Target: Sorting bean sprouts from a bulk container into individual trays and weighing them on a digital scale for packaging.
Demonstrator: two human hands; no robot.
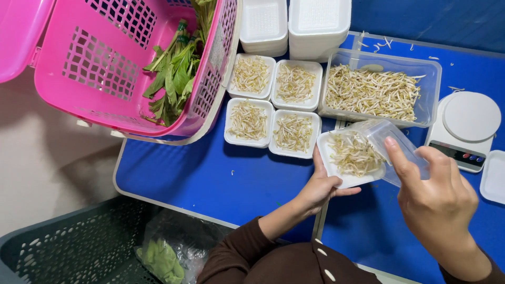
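- Brown sleeves (247, 252) sit nearest the camera at the bottom edge; both hands reach out from them over the blue counter (210, 184), held apart from each other.
- Left hand (318, 189) is clamped on the near edge of a white foam tray (342, 179) heaped with bean sprouts (355, 153); the thumb lies along the tray's left rim and the tray sits tilted, just off the counter.
- Right hand (436, 202) grips a clear plastic tub (392, 139), tipped with its mouth against the tray's far side; the thumb presses on its upper wall.
- 4 filled foam trays (273, 108) stand in a 2-by-2 block just left of the held tray; behind them stand stacks of empty foam trays (292, 23).
- A large clear container of sprouts (376, 92) sits just beyond the tub; a white kitchen scale (468, 129) lies to its right, with loose sprouts scattered near the counter's back edge.
- A pink basket (110, 68) holding leafy greens (176, 73) overhangs the counter's left end; a dark crate (68, 247) with a bag of greens sits below on the floor.
- Risk, as I judge it: the tilted tray is held by 1 edge only, so sprouts could slide off its low side; a flexing tub could dump too much at once.
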